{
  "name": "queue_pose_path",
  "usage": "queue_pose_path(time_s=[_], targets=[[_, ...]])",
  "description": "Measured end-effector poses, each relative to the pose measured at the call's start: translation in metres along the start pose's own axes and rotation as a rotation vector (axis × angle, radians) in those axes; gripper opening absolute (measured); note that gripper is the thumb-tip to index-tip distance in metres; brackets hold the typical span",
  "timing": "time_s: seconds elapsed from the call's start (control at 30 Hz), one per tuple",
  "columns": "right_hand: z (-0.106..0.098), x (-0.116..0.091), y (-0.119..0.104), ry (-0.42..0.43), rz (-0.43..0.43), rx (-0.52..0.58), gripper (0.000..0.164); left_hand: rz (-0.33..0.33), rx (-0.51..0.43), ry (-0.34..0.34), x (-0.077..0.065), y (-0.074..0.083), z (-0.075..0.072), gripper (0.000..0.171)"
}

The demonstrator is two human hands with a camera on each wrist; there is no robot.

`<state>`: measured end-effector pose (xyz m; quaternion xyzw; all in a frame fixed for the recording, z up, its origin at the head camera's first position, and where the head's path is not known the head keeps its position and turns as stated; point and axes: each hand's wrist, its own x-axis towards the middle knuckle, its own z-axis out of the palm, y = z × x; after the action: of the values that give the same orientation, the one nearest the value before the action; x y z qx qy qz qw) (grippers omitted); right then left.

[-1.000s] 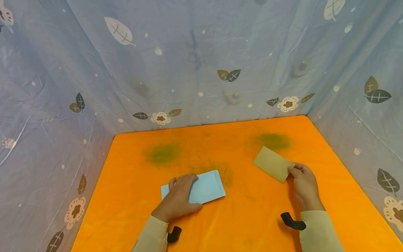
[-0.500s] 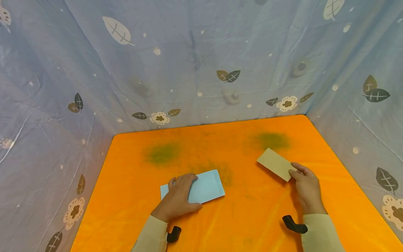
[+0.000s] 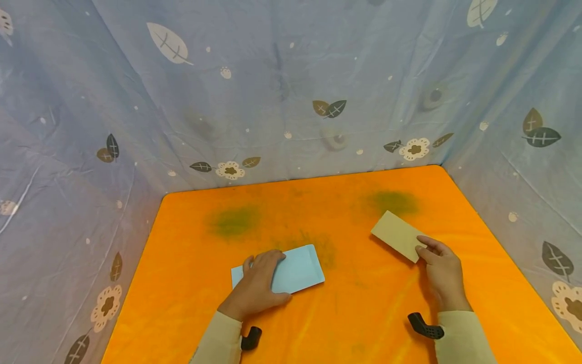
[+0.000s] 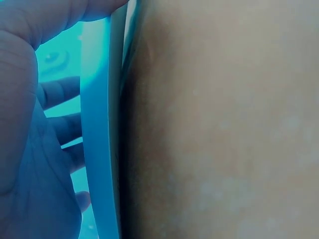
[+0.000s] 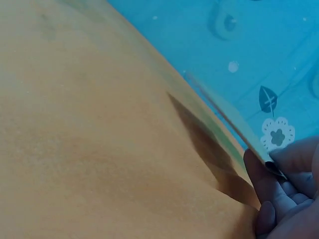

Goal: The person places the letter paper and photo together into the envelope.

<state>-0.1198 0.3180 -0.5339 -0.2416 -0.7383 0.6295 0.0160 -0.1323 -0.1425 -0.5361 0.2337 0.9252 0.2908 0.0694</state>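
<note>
A light blue envelope-like paper item (image 3: 300, 268) with a folded strip at its right end lies on the table at left of centre. My left hand (image 3: 256, 285) spans its left part, thumb at the near edge and fingers over the far edge. In the left wrist view the blue item (image 4: 97, 129) shows edge-on beside the thumb. Over at the right, my right hand (image 3: 443, 273) pinches the near right corner of a tan paper card (image 3: 395, 235). In the right wrist view the card is raised, with its shadow on the cloth below.
Orange cloth (image 3: 350, 313) with greenish stains covers the table. Blue-grey patterned curtains (image 3: 282, 91) enclose the back and both sides. A black curved piece (image 3: 426, 326) sits at the right wrist, and another black piece (image 3: 251, 338) at the left.
The right hand has shifted slightly right with the tan card, which has tilted a little. The left hand and the blue item stay in place.
</note>
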Motion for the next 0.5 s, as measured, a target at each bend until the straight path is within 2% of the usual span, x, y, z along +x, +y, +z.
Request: queue_pose_path(time_s=[0.2, 0.27, 0.43, 0.5], targets=[[-0.0013, 0.0008, -0.0027, -0.005, -0.045, -0.029, 0.062, -0.001, -0.006, -0.001, -0.0006, 0.0004, -0.0004, 0.090], [-0.0014, 0.0016, -0.0021, -0.020, -0.034, 0.087, 0.058, -0.002, -0.007, 0.000, -0.0008, 0.0002, -0.0007, 0.090], [0.0007, 0.0012, 0.0019, -0.086, 0.024, 0.489, 0.050, -0.003, -0.004, -0.001, -0.0011, -0.0004, -0.0012, 0.089], [0.0026, -0.0002, 0.0025, -0.110, 0.010, 0.541, 0.049, -0.003, -0.006, -0.003, -0.0009, -0.0004, -0.0016, 0.089]])
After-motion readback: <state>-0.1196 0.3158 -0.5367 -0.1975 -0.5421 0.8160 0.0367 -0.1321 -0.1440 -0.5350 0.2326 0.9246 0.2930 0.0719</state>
